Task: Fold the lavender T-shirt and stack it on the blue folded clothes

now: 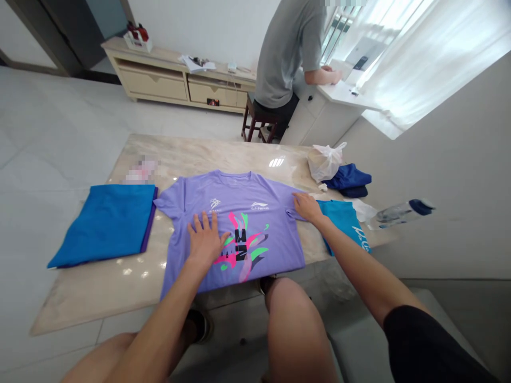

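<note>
A purple short-sleeved T-shirt (275, 234) lies spread front up across the table, its collar at the far side and its lower edge at the near table edge. White logos and a bright pink, green and black print cover its chest. My left hand (205, 236) rests flat on the shirt's front beside the print, fingers spread. At the right sleeve, my right hand (307, 206) has its fingers bent together on the cloth near the cuff; the fingertips' underside is hidden.
On the marble-look table (107, 287) lie folded blue cloth (107, 223) at left and a folded turquoise garment (339, 215) at right. Beyond are a white plastic bag (325, 162), dark blue clothing (349, 178) and a bottle (399, 214). A person (289, 53) sits by the window.
</note>
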Tool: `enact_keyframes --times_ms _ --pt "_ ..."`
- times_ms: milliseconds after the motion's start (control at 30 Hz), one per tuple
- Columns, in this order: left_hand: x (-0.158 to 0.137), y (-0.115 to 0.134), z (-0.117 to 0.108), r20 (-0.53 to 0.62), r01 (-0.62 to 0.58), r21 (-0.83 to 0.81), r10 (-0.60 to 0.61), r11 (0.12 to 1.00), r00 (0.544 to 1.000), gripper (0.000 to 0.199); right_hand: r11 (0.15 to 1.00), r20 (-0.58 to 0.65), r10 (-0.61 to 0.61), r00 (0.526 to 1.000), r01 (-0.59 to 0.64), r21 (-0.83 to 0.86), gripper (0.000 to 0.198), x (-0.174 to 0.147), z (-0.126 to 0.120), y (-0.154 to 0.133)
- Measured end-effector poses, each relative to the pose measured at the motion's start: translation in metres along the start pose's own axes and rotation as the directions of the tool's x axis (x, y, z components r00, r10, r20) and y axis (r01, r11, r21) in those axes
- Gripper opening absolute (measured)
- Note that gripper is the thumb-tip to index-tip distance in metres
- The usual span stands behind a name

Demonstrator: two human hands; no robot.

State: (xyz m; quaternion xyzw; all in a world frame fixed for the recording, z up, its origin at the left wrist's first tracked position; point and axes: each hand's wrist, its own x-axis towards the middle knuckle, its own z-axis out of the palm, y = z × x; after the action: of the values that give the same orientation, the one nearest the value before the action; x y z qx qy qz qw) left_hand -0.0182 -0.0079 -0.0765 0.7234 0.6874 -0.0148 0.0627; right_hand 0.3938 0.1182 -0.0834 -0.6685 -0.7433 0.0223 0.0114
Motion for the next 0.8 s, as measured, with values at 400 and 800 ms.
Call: enact_keyframes --times_ms 400,800 --pt "0.016 -0.005 0.032 0.043 0.034 -0.107 -0.030 0.994 0.999 0.089 0.981 0.083 -0.154 0.985 0.142 0.133 0.072 0.032 0.037 0.038" --pt "0.024 -0.006 0.029 0.133 0.069 -0.130 -0.052 0.989 0.990 0.107 0.992 -0.090 0.009 0.996 0.003 0.129 0.079 -0.054 0.034 0.015"
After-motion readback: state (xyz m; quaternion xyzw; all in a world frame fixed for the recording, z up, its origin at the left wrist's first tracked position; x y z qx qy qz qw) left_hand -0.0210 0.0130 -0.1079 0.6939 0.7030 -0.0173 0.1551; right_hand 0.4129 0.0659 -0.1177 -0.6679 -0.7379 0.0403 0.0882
